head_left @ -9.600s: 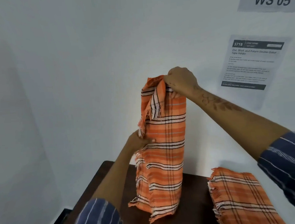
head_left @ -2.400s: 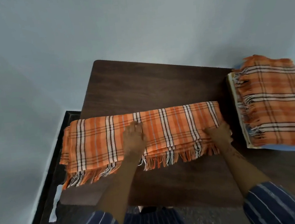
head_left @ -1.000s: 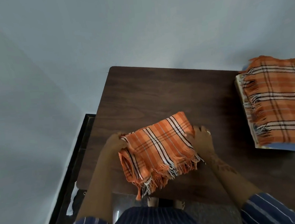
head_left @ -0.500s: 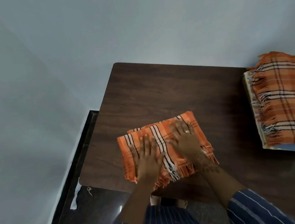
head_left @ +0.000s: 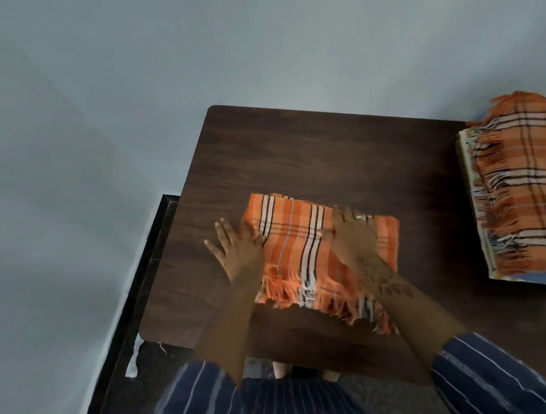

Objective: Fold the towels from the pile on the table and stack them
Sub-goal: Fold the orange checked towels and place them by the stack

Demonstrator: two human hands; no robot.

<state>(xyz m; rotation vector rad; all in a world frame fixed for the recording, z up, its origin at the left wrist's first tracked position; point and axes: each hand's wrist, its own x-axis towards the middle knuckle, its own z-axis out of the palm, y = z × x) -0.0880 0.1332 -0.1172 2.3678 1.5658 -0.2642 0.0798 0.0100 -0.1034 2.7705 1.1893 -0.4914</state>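
An orange plaid towel (head_left: 300, 237) lies folded into a small rectangle on the dark wooden table (head_left: 326, 156), its fringe toward me. My left hand (head_left: 239, 249) lies flat with straight fingers on the towel's left edge, partly on the table. My right hand (head_left: 353, 236) presses flat on the towel's right half. A stack of folded towels (head_left: 530, 184), topped by another orange plaid one, sits at the table's right side, apart from both hands.
A pale wall stands behind and to the left of the table. A black strip (head_left: 134, 301) runs along the floor by the table's left edge. The stack's lowest layers show white and blue edges (head_left: 542, 279).
Both hands have slid outward across the folded towel, the left one to its left edge, the right one to its right half. The towel lies flatter and squarer than before.
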